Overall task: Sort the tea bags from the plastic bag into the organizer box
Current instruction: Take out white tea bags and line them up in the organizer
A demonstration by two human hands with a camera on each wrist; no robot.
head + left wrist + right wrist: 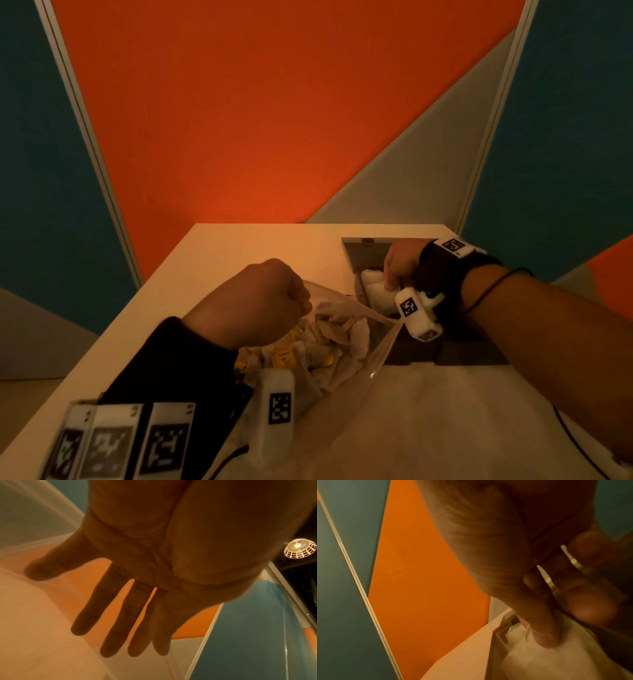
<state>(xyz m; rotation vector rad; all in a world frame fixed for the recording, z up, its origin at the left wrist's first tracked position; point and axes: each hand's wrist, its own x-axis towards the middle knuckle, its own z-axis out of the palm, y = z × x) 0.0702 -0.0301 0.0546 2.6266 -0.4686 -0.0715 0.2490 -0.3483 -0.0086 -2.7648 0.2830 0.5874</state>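
Two hands at work, your L hand [253,301] w/ fingers [89,609] straight over bag [342,342] of tea bags left of box [363,253], R hand [400,263] pinching white tea bag [556,655] in box.

— Left hand [253,301] over the plastic bag [342,346] mouth, fingers [89,609] straight and spread, dark sleeve on the forearm.
— Right hand [400,263] beyond the bag's far right corner, fingers curled down, fingertip [544,641] pressing white tea bags [556,660].
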